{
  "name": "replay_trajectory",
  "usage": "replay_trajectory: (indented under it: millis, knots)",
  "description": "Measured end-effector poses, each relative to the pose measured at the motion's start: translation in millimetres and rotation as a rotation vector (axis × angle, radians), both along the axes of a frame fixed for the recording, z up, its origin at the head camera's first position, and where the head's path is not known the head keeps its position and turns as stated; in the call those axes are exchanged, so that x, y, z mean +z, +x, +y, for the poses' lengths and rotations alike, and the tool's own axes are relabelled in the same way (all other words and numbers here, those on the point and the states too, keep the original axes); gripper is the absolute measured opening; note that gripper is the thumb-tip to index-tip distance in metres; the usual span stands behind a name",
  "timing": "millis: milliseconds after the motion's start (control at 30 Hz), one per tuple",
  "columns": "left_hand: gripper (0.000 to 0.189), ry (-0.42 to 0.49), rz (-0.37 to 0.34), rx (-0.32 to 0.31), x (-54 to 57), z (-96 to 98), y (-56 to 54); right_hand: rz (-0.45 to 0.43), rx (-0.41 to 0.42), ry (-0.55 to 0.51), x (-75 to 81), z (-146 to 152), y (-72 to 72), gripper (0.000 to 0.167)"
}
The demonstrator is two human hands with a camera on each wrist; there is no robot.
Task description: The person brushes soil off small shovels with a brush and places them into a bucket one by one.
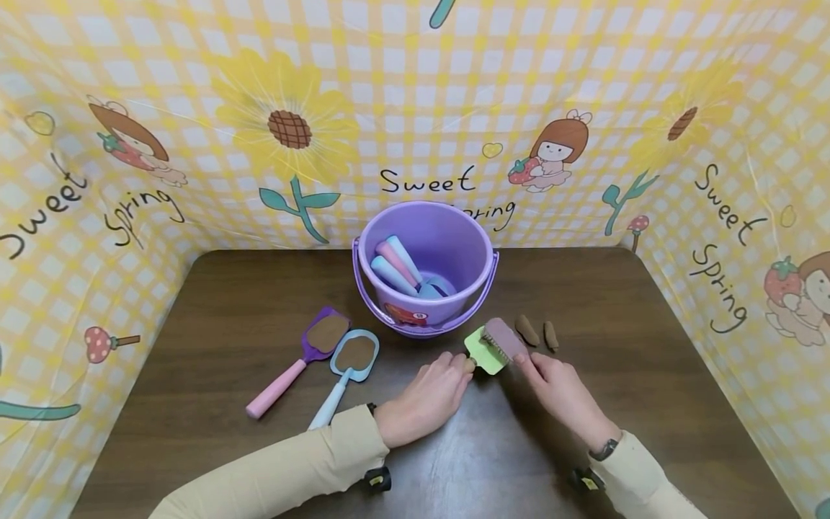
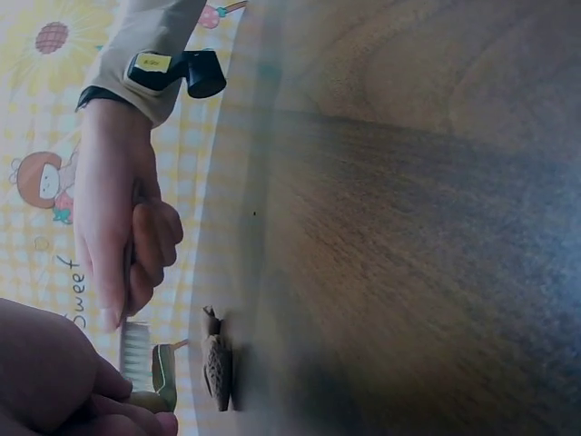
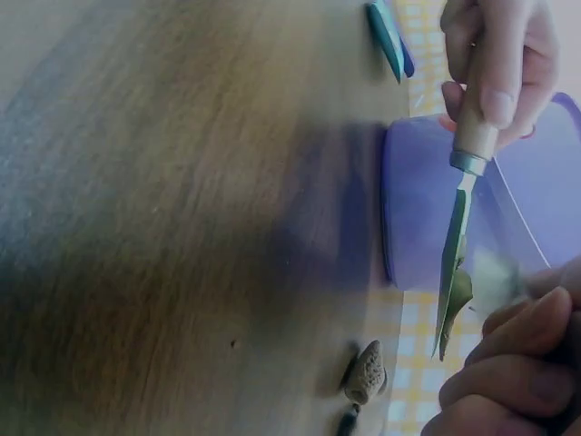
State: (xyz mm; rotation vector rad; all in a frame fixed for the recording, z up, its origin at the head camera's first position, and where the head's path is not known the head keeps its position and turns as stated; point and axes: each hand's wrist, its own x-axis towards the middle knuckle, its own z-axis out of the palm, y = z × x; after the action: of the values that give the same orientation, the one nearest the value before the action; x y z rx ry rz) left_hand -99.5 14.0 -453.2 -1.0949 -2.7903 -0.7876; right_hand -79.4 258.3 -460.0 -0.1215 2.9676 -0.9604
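My left hand [image 1: 428, 396] grips the wooden handle of a small green shovel [image 1: 478, 347], its flat blade held off the tabletop in the right wrist view. A mauve brush [image 1: 506, 339] with short bristles is pinched in my right hand [image 1: 564, 396], fingers and thumb along its edge. The bristles lie over the green blade; whether they touch it I cannot tell. Some greenish-brown matter [image 3: 461, 295] shows at the blade in the right wrist view. Beyond the brush lie two brown textured pieces, one larger [image 1: 527, 330] and one thinner [image 1: 550, 336].
A purple bucket [image 1: 421, 310] stands behind the hands, with several pastel-handled tools [image 1: 397, 263] inside. To the left lie a purple shovel with a pink handle [image 1: 277, 389] and a light blue one [image 1: 329, 398], both with brown blade centres. Patterned cloth [image 1: 415, 108] encloses the dark wooden table [image 1: 214, 303].
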Motion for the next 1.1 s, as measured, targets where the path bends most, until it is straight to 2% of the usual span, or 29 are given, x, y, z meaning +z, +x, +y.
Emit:
replay_trajectory:
  millis: [100,167,367,633,733,867,967,1100]
  knots:
    - [0.016,0.008,0.003,0.005,0.6,0.5,-0.2,0.074,0.080,0.060,-0.9,-1.2,2.3,0.036]
    - [0.016,0.001,0.010,-0.007,1.0,0.3,0.0,0.104,0.100,0.110,-2.3,-0.9,2.4,0.035]
    - [0.013,-0.023,0.012,-0.052,0.0,-0.7,2.4,0.041,0.010,0.137,-2.6,4.9,0.6,0.039]
    - [0.013,-0.006,0.009,-0.036,-3.2,0.5,2.6,-0.043,-0.062,0.098,-0.2,6.3,-3.8,0.047]
    - [0.014,0.003,0.002,-0.025,-3.9,0.3,3.1,-0.046,-0.079,0.074,1.5,5.7,-3.8,0.048]
    - [0.014,0.013,-0.010,-0.007,-4.4,0.0,2.8,0.024,-0.028,0.062,1.4,2.8,-1.3,0.042]
    - [0.013,0.011,-0.021,-0.003,-4.0,-0.3,1.8,0.083,0.036,0.107,0.9,0.3,1.4,0.037]
    - [0.014,0.018,-0.029,0.000,-2.9,-1.6,1.8,0.072,0.036,0.156,0.8,0.3,3.2,0.040]
